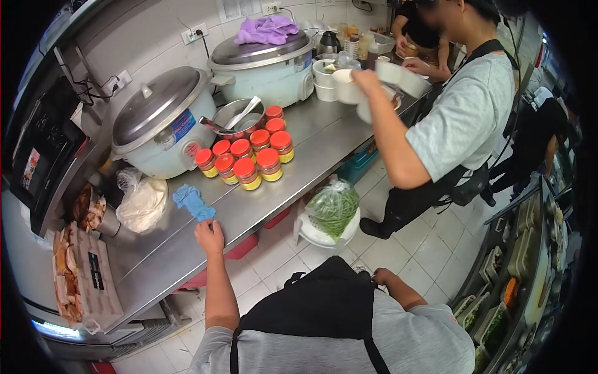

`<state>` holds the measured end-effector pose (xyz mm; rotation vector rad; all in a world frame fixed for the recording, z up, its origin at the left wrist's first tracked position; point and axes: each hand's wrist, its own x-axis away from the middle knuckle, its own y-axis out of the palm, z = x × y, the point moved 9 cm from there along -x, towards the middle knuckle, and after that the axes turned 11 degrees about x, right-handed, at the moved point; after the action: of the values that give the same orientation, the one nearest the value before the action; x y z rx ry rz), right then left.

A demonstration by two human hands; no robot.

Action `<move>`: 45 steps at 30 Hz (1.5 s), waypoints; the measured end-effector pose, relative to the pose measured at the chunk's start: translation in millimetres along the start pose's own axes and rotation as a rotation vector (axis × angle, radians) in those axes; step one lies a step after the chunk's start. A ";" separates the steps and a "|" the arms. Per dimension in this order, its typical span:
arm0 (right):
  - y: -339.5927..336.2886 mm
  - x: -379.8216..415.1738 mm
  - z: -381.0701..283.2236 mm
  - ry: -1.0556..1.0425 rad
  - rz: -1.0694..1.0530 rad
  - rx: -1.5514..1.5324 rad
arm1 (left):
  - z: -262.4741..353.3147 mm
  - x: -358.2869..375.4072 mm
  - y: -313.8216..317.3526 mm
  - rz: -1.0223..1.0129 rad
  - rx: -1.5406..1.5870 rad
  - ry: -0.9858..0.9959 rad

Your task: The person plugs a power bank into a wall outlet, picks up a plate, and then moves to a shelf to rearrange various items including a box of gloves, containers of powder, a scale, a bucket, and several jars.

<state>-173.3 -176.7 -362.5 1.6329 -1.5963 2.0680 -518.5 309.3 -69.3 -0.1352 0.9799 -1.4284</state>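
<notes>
A crumpled blue cloth [192, 201] lies on the steel counter. At its near end, my left hand [209, 237] rests by the counter's edge, fingers curled onto the cloth. My right hand [381, 275] hangs low beside my black apron [330, 299]; its fingers are mostly hidden. Just beyond the cloth stand several jars with red lids and yellow labels [245, 171], grouped together. Behind them is a metal pot [240, 115] with a white-handled utensil in it. Left of the cloth sits a knotted plastic bag of pale contents [144, 206].
Two big lidded cookers [162, 124] line the wall, one topped by a purple cloth [266, 30]. A co-worker [458, 118] holds white containers on the right. A bag of green beans [333, 209] sits on a white stool [305, 229]. Food trays [498, 274] fill the right side.
</notes>
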 end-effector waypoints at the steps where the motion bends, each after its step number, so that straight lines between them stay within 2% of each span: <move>1: 1.4 1.9 -3.7 0.003 -0.008 0.011 | 1.6 -0.8 -3.5 0.011 0.039 0.009; 8: -42.6 20.5 -47.9 0.006 0.061 -0.077 | 11.3 -0.5 -3.8 0.028 -0.034 0.026; 19: -44.4 -8.1 -71.3 -0.116 0.086 0.001 | 26.4 2.1 3.4 -0.092 -0.105 -0.023; 23: -60.9 -19.1 -70.8 -0.093 0.110 -0.108 | 21.7 0.6 9.1 -0.085 -0.119 -0.004; 26: -92.2 -22.6 -77.3 -0.143 0.240 -0.167 | 22.3 -0.4 10.0 -0.084 -0.127 -0.003; 27: -97.2 -34.1 -76.3 -0.150 0.198 -0.269 | 23.8 -1.3 10.9 -0.079 -0.131 -0.001; 30: -168.6 -36.0 -98.2 -0.261 0.362 -0.492 | 26.6 -1.9 7.8 -0.062 -0.145 -0.007; 32: -237.6 -24.5 -128.6 -0.432 0.562 -0.492 | 25.6 -1.3 4.5 -0.045 -0.141 -0.016; 34: -313.7 11.4 -178.2 -0.544 0.591 -0.490 | 25.8 -0.2 4.3 -0.036 -0.126 -0.003; 36: -379.0 40.5 -223.2 -0.789 0.862 -0.412 | 24.9 2.5 0.1 0.012 -0.139 -0.014; 40: -456.1 76.2 -300.2 -0.996 1.112 -0.206 | 29.4 -0.4 -3.7 0.083 -0.213 0.007; 42: -478.2 62.1 -315.0 -1.105 1.151 -0.221 | 28.1 -1.5 -0.5 0.067 -0.241 0.002; 44: -500.9 54.6 -303.9 -0.994 0.978 -0.411 | 23.1 -0.9 4.3 0.021 -0.261 -0.011; 45: -493.8 36.8 -292.1 -0.979 0.762 -0.466 | 24.2 1.8 5.4 0.014 -0.268 -0.008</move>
<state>-96.7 245.0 20.6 2.1618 -3.0608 0.7582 -499.4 297.7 -58.4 -0.3303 1.1604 -1.2775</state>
